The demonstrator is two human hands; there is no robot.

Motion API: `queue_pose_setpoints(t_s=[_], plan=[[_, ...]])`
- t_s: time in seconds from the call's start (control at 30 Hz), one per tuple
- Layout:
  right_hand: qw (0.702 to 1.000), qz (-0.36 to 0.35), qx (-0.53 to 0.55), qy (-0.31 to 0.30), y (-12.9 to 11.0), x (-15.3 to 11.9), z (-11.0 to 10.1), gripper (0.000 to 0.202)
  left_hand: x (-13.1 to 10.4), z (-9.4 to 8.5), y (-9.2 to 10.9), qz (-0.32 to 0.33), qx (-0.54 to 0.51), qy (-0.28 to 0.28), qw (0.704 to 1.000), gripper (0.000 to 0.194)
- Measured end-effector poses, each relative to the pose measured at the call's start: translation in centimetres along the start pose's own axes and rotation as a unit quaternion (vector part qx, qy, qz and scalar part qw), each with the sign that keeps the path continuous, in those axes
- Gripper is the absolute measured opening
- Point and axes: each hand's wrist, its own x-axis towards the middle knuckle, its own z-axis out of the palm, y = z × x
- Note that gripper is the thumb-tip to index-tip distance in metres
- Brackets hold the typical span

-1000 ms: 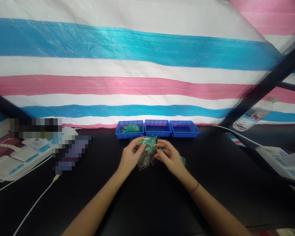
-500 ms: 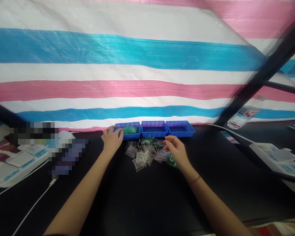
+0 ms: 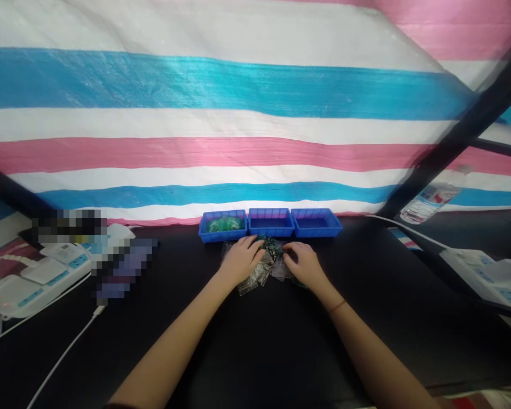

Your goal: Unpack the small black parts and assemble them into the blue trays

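Observation:
A pile of small clear packets (image 3: 262,272) with dark, green and silvery contents lies on the black table. My left hand (image 3: 242,260) rests on the pile's left side, fingers apart, holding nothing that shows. At the pile's right edge, my right hand (image 3: 301,261) touches the packets with its thumb and fingers apart. Just behind stand three blue trays in a row. The left tray (image 3: 222,236) contains green packets (image 3: 225,223). Nothing shows inside the middle tray (image 3: 271,232) or the right tray (image 3: 317,232).
Power strips with plugs lie at the left (image 3: 46,278) and right (image 3: 489,278). A blurred-out flat object (image 3: 128,270) with a white cable is on the left. A clear bottle (image 3: 430,201) stands at the back right. Behind the table hangs a striped sheet (image 3: 238,153).
My left hand has moved right and nearer, from the left tray to the pile. My right hand has lowered slightly onto the packets at its side. The view has shifted a little.

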Motion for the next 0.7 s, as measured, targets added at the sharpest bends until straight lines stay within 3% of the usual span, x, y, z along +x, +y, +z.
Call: queue_pose_setpoints(t_s=[0.3,0.7], plan=[[1.0,0.008,-0.02,-0.015,-0.6,-0.1,0.0,0.017,2.5,0.2,0.8,-0.088,0.091,-0.076,0.989,0.037],[0.999,0.0,-0.025,-0.024,-1.1,-0.2,0.0,0.018,2.4,-0.6,1.2,-0.188,0.063,-0.086,0.976,0.026]])
